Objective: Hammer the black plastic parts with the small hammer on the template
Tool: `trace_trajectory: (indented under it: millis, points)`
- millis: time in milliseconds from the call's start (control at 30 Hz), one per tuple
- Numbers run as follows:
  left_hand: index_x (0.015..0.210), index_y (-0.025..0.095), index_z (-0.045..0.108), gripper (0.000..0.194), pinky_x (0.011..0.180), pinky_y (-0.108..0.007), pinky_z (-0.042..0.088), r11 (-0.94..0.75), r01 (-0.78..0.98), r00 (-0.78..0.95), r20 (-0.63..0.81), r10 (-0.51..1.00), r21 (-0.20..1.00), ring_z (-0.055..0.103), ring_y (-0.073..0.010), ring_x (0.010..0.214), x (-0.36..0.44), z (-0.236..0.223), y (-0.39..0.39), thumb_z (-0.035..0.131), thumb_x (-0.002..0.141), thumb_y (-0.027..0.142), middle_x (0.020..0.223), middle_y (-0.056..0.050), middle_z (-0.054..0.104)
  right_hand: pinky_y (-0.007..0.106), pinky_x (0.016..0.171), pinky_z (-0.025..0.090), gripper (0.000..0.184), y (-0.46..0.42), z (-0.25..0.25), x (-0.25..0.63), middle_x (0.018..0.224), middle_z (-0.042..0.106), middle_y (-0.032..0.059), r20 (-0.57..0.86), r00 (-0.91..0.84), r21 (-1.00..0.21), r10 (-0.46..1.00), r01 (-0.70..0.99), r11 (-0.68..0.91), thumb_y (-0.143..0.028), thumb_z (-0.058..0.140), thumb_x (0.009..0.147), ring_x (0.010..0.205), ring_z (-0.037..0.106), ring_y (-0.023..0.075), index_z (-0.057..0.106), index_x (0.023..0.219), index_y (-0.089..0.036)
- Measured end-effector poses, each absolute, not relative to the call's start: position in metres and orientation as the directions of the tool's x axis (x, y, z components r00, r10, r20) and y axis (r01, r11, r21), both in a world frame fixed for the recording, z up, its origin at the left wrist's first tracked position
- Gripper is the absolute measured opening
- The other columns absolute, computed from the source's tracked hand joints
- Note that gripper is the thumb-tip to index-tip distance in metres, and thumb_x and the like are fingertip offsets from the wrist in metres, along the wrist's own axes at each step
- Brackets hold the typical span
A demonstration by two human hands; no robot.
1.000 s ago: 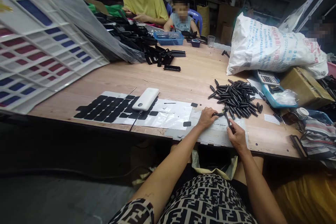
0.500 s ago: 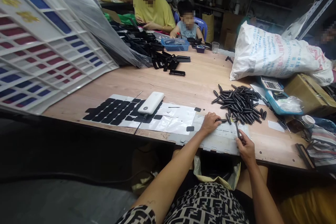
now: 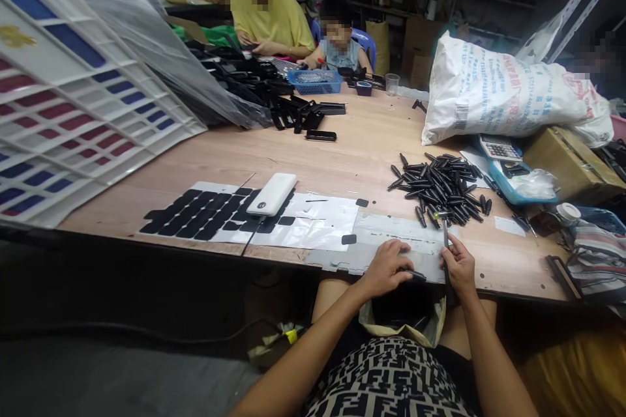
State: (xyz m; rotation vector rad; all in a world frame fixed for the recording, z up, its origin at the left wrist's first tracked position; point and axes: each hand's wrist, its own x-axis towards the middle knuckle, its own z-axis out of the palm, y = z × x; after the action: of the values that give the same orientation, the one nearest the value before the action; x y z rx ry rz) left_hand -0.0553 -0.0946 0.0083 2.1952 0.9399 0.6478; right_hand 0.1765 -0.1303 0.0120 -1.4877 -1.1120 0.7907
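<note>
**Small black pieces handled at the table edge**

While the left hand [image 3: 388, 267] closes its fingers on a small black piece [image 3: 415, 273] at the near edge of the table [image 3: 342, 143], the right hand [image 3: 458, 265] grips a thin dark tool [image 3: 445, 234], its tip pointing up and away toward the heap. The piece sticks out from the left fingertips toward the right hand, close to it but apart from the tool's tip. Judging by the large pile of black pieces [image 3: 440, 189] lying just beyond the hands, much of the work seems left; how many are finished cannot be told. A bag [image 3: 405, 322] hangs open below the table edge, under both hands.
</note>
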Motion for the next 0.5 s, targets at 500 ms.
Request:
trace_trajectory:
  millis: [500]
  points:
    - [0.072,0.02,0.061,0.03,0.072,-0.034,0.045,-0.097,0.666,0.001,0.129,0.992,0.74,0.059,-0.0239,0.084,0.038,0.02,-0.017,0.065,0.083,0.047,0.079,-0.007,0.065,0.022,0.046,0.043,0.057,-0.132,0.011,0.175,0.067,0.058,-0.0041,0.06,0.341,-0.989,0.938,0.147,0.01,-0.041,0.066,0.08,0.047,0.051,0.0084,0.06,0.13,-0.014]
